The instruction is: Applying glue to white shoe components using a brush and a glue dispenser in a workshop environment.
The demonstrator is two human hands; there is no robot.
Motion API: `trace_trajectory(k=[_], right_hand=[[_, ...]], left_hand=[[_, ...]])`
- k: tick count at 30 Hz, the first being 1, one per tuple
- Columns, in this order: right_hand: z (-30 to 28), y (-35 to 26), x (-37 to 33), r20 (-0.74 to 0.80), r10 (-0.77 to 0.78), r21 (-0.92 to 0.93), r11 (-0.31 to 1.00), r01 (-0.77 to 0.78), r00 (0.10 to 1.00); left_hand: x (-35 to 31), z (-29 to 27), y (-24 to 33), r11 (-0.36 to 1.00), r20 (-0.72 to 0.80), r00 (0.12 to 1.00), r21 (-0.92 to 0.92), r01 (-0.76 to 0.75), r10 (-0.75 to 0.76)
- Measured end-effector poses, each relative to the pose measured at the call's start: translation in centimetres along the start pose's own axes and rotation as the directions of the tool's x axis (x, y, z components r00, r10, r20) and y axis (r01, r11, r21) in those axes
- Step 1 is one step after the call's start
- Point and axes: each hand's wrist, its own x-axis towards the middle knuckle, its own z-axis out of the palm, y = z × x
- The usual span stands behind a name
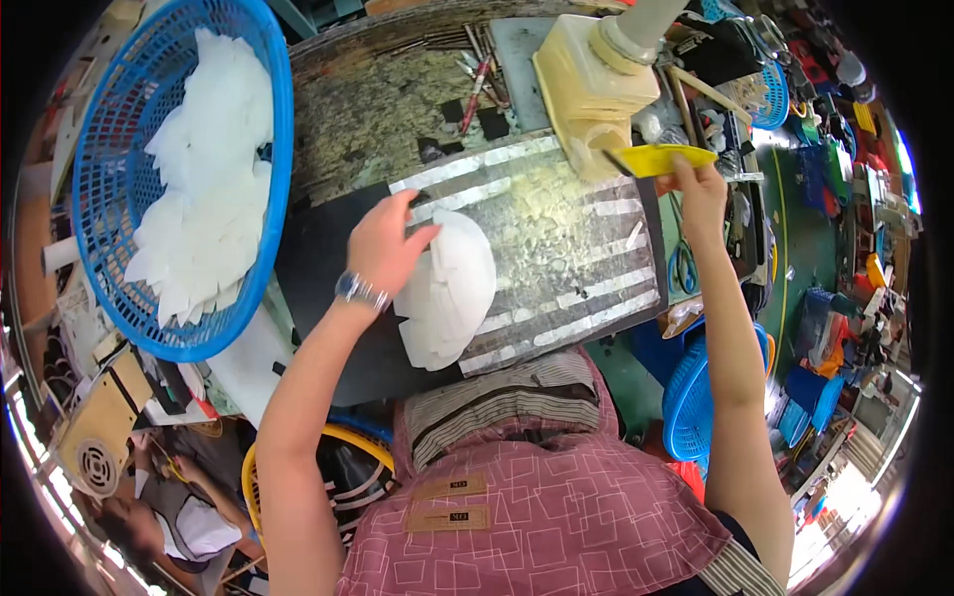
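My left hand (382, 244) is over the left part of the work board, its thumb and forefinger spread apart. Just beside its fingertips lies a pile of thin white curved pieces (463, 283), overlapping one another; whether a finger touches them I cannot tell. Off the board's right corner, my right hand (696, 189) is closed on a yellow flat tool (661, 160) with a dark tip pointing left. The tool's exact kind is unclear. Beneath the white pieces is a dark work board (616, 310) with pale strips and dried, crusty residue.
At the left stands a blue basket (280, 189) full of white pieces. A cream duct box (586, 79) rises behind the board. Pens (477, 94) and black scraps lie at the back. Blue scissors (683, 266) are at the right. Another person (199, 521) sits lower left.
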Motion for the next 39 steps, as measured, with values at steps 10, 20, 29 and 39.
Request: trace_trajectory(k=[10, 20, 29, 39], right_hand=[[13.1, -1.2, -7.7, 0.720, -0.282, 0.025, 0.924, 0.382, 0.634], [10.7, -0.3, -8.9, 0.649, -0.186, -0.028, 0.963, 0.268, 0.738], [2.8, -2.7, -8.3, 0.124, 0.048, -0.095, 0.995, -0.036, 0.991], [3.2, -1.5, -2.7, 0.312, 0.160, 0.062, 0.980, -0.188, 0.937]], left_hand=[[5.5, 2.9, -2.8, 0.999, 0.394, 0.919, 0.033, 0.010, -0.022], [5.0, 2.3, -2.3, 0.997, 0.446, 0.894, -0.035, 0.072, -0.049], [-0.9, -3.7, 6.4, 0.889, -0.309, 0.850, -0.027, -0.456, 0.427], [-4.7, 7.8, 3.8, 0.658, -0.001, 0.666, 0.155, -0.737, 0.746]])
